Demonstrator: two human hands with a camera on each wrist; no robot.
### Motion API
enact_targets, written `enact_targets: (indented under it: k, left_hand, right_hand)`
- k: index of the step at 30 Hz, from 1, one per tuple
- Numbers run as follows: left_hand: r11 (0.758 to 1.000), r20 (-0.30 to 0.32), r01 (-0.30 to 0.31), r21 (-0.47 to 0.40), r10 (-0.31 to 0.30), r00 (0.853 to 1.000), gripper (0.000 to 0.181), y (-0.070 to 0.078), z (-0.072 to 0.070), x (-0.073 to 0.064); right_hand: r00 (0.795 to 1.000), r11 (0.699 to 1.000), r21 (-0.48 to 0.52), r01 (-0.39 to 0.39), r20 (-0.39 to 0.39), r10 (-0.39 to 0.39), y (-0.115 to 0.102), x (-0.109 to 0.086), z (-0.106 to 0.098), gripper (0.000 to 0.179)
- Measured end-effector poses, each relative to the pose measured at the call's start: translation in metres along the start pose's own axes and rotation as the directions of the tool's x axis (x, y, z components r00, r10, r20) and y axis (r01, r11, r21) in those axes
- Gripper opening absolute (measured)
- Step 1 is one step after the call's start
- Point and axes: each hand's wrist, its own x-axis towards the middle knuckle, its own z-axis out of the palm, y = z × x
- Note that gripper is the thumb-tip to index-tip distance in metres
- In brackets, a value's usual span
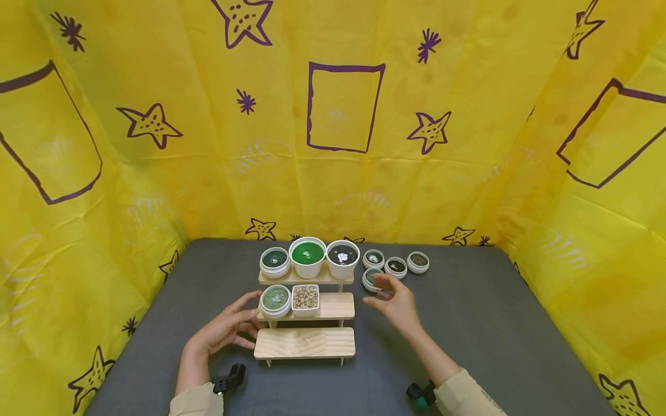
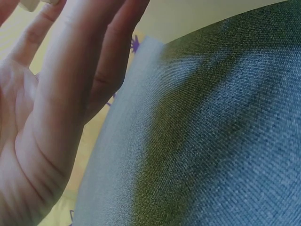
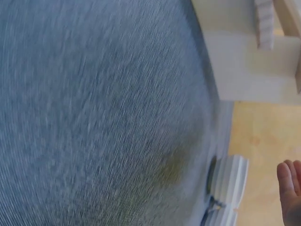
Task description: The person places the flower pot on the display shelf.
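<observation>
A three-tier wooden stand [image 1: 304,342] holds white cups on its top and middle tiers. My left hand [image 1: 224,326] is at its left side, fingertips right at the middle tier's edge beside a round cup of speckled green [image 1: 275,299]. Next to that cup is a square dish of light brown bits [image 1: 305,298]. My right hand [image 1: 398,303] is over the table right of the stand, thumb and fingers parted. Its fingertips overlap a small white jar with green contents [image 1: 371,279] in the head view. In the right wrist view, the fingers [image 3: 287,181] appear apart from white ribbed jars [image 3: 229,181].
On the top tier are a dark green cup [image 1: 274,261], a bright green cup [image 1: 308,254] and a black cup [image 1: 343,255]. Small jars [image 1: 418,261] cluster right of the stand on the grey tabletop [image 1: 468,323]. Yellow patterned cloth [image 1: 343,179] encloses the back and sides.
</observation>
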Motion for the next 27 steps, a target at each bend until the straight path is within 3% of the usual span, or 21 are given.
enact_targets:
  k: [6,19,27]
  left_hand:
    - [1.000,0.002,0.000,-0.005,0.000,1.000,0.046,0.001,0.001,0.000]
    - [1.000,-0.020,0.015,0.001,-0.015,1.000,0.056,0.000,0.002,-0.001]
    - [1.000,-0.008,0.000,0.001,0.000,1.000,0.047,-0.001,0.001,0.000]
  right_hand:
    - [0.998,0.998,-0.059,0.005,-0.061,-0.009,0.010,0.009,-0.004,0.055]
    - [0.995,0.993,-0.108,-0.048,-0.093,0.038,0.024,0.020,-0.006,0.059]
    - [0.992,0.985,-0.153,-0.079,-0.112,0.062,0.032,0.028,-0.001,0.060]
